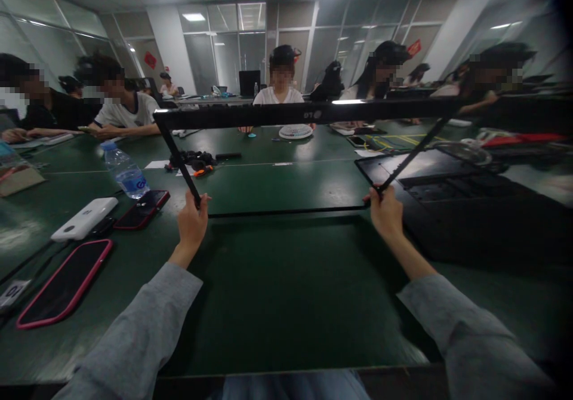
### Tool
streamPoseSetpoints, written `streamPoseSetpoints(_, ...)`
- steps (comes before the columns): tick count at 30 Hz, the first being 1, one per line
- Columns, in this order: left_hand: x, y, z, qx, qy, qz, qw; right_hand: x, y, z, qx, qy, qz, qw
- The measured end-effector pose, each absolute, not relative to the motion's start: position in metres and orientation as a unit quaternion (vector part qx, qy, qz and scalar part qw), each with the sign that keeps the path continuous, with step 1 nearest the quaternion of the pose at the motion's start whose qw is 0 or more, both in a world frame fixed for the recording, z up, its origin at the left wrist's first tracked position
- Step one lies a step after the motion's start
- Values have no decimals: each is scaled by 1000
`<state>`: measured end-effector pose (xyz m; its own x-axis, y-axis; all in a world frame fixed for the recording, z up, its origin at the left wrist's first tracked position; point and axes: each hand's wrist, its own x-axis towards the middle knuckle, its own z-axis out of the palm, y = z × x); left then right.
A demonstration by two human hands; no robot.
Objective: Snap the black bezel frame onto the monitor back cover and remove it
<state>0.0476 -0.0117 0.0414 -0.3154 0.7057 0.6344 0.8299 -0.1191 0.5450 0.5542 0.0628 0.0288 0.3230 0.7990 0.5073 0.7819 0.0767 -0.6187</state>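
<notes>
A black rectangular monitor bezel (255, 115) with an upside-down LG logo is held up over the green table, tilted so its wide bar is farther off. Through its open middle the tabletop shows. My left hand (192, 224) is closed round the frame's near left corner. At the near right corner, my right hand (387, 214) grips the frame with thumb and fingers. Beyond my right hand lies a large black panel (474, 203), flat on the table; it looks like a monitor's back cover.
On the left of the green table (286, 304) are a pink-edged phone (67, 283), a white power bank (85, 218), a second phone (142, 209) and a water bottle (123, 170). Black and orange parts (197, 162) and a white fan grille (295, 131) lie farther back. Several people sit around.
</notes>
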Motion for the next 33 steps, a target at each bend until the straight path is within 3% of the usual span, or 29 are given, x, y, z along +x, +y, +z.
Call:
streamPoseSetpoints(7, 42, -6, 40, -569, -708, -416, 39, 555, 60, 31, -704, -564, -56, 428)
streamPoseSetpoints(12, 34, 2, 26, -607, -731, -310, -36, 574, 81, 4, -715, -594, -7, 370)
streamPoseSetpoints(17, 29, 9, 13, -628, -741, -238, 6, 582, 93, -14, -744, -599, -21, 297)
streamPoseSetpoints(26, 47, -2, 24, -655, -698, -288, -5, 574, 81, -5, -719, -609, -13, 334)
streamPoseSetpoints(33, 67, -39, 48, -783, -588, -183, -94, 611, 32, 28, -789, -424, -141, 421)
